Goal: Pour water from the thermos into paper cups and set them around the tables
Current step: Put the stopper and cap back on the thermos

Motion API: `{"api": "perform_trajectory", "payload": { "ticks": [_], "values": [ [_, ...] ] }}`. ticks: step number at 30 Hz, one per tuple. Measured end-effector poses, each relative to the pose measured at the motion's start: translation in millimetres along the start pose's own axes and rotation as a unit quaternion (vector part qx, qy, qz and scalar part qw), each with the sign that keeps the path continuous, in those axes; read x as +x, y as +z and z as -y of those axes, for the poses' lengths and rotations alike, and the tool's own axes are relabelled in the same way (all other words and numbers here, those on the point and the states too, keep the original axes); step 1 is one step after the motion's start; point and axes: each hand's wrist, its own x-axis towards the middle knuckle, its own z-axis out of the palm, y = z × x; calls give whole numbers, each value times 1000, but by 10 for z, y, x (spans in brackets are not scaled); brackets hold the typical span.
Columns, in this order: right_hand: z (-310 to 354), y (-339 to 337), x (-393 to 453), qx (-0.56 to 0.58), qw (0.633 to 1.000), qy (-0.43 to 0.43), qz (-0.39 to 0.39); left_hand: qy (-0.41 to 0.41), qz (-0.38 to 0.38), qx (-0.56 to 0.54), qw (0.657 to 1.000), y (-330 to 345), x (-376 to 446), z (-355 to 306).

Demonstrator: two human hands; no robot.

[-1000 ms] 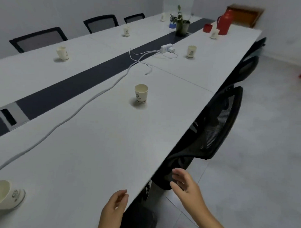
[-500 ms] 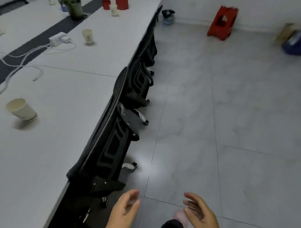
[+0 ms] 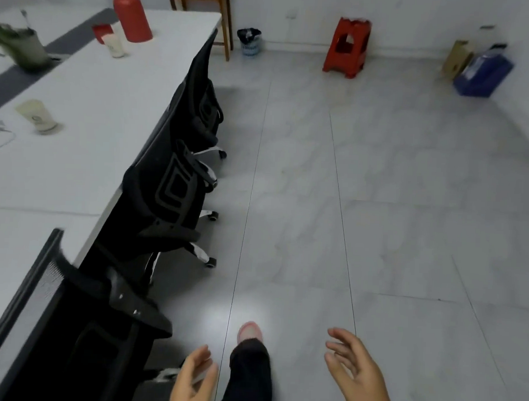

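You've swung further right and moved up along the table since a moment ago, so the thermos [image 3: 131, 15] now sits closer at the top left and the floor [image 3: 392, 189] fills most of the view. Your left hand [image 3: 193, 381] hangs low at the bottom edge, fingers loosely spread, holding nothing. Your right hand [image 3: 356, 373] is out to the side, well apart from the left, fingers relaxed and fanned, also empty. Between them your dark trouser leg [image 3: 251, 377] and pink shoe [image 3: 249, 331] step onto the grey tiles, beside a bright patch of reflected light.

Just left of your left hand stands a black mesh chair [image 3: 82, 323], and two more chairs [image 3: 173, 191] are tucked in along the table [image 3: 88, 152] edge beyond it. On the table, one paper cup [image 3: 38, 118] stands near the left edge of view; another cup [image 3: 114, 45] stands just beside the thermos, with a red lid [image 3: 100, 32] behind it. A blurred plant pot [image 3: 24, 49] sits further left.

Against the far wall: a red stool [image 3: 348, 47], a small bin [image 3: 250, 41], a blue box [image 3: 483, 74]
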Motion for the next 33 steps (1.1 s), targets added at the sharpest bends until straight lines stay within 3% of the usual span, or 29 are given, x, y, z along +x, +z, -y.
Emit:
{"api": "perform_trajectory", "payload": {
  "ticks": [4,9,15,21,27,33],
  "values": [
    [87,-74,870,7,999,16,-31,23,11,3,1000,531,1056,-419],
    [610,-145,2128,43,994,20,-97,86,85,30,992,1176,2542,-1344],
    [984,-248,3494,17,994,21,-110,109,135,59,983,1943,3914,-2128],
    [967,-695,5061,23,990,79,-113,85,80,23,993,2854,5116,-2593],
    [1910,-1076,7338,-20,999,-2,-41,43,-3,-67,997,3739,6149,-3520],
    [2500,-833,9145,-44,998,-26,36,55,-67,-67,994,4150,7102,-4174]
  ]
}}
